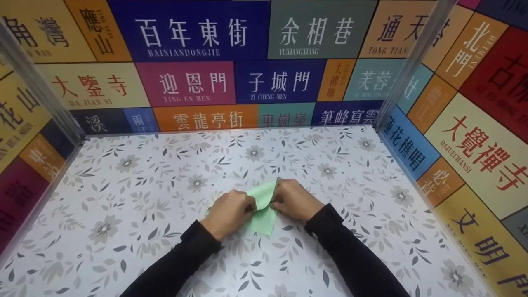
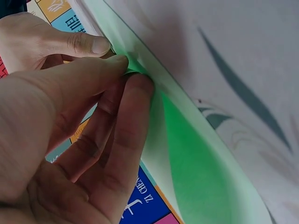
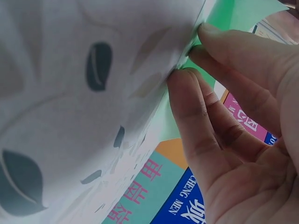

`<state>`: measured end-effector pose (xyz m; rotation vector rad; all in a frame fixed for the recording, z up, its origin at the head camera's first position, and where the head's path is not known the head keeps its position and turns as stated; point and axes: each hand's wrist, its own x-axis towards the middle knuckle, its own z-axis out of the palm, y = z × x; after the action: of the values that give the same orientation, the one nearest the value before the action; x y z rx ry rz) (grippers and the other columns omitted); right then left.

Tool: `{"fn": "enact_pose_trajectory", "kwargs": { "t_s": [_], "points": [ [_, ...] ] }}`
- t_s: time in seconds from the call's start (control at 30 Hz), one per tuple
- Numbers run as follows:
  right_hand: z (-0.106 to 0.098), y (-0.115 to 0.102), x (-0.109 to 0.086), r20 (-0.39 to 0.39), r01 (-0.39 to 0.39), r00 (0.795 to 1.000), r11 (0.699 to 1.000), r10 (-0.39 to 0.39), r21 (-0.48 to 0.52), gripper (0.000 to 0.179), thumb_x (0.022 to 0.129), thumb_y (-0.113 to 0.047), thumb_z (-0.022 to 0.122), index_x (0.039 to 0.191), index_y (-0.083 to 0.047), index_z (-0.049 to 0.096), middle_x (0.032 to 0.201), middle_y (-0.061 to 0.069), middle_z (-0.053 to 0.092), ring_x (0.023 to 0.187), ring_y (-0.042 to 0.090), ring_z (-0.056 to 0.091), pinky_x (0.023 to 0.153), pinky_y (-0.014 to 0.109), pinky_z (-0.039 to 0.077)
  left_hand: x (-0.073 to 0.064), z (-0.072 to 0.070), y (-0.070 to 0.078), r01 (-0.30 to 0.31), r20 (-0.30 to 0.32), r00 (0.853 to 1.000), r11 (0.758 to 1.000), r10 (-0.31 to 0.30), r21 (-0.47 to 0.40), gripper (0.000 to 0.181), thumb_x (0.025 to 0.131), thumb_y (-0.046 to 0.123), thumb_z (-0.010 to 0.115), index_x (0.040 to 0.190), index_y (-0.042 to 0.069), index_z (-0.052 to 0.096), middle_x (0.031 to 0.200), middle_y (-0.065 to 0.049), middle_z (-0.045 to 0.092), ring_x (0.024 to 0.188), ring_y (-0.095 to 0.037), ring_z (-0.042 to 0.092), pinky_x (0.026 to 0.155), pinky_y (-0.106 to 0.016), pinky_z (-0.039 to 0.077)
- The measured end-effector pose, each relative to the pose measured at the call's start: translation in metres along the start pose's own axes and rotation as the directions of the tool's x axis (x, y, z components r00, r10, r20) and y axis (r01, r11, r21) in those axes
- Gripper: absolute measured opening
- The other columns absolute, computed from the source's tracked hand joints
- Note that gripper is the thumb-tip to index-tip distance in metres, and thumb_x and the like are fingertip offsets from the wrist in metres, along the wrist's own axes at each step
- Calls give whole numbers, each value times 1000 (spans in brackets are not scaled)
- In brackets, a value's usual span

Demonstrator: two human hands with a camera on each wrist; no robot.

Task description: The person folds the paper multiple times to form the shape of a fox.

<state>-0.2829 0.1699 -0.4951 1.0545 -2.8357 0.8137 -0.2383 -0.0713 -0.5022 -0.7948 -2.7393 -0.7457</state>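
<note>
A light green sheet of paper [image 1: 262, 222] lies on the tabletop in front of me, its upper part lifted and bent over in a curve. My left hand [image 1: 229, 212] pinches the sheet between thumb and fingertips at its left side. At the right, my right hand [image 1: 296, 200] holds the raised edge, with the thumb and fingertips close together on it. In the left wrist view the green paper [image 2: 201, 172] curls open beside the fingertips. The right wrist view shows the right-hand fingers at the edge of the paper [image 3: 224, 16]. The left hand hides part of the sheet.
A white tabletop [image 1: 165, 247] printed with grey flowers and leaves lies under both hands. Coloured panels with Chinese lettering [image 1: 189, 82] form walls at the back and sides. Clear strips, such as the corner strip [image 1: 402, 78], run along the wall corners.
</note>
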Motion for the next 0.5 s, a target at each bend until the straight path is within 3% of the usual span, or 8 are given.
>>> {"fn": "enact_pose_trajectory", "kwargs": {
  "t_s": [0.3,0.5],
  "points": [
    [-2,0,-2,-11,24,1000,999,-24,-34,9,89,-4,98,87,-7,89,87,4,78,80,12,63,73,27,56,-2,0,3,14,22,1000,1000,-14,16,8,93,5,89,91,13,89,89,-7,85,76,-26,79,70,-43,69],
    [-5,1,-2,2,1,1000,1000,-1,-28,9,89,-4,96,87,-8,89,85,3,78,76,10,61,71,26,55,-2,1,3,16,30,999,999,-17,32,7,96,8,91,92,14,90,91,-7,86,77,-26,80,71,-42,70]
  ]
}}
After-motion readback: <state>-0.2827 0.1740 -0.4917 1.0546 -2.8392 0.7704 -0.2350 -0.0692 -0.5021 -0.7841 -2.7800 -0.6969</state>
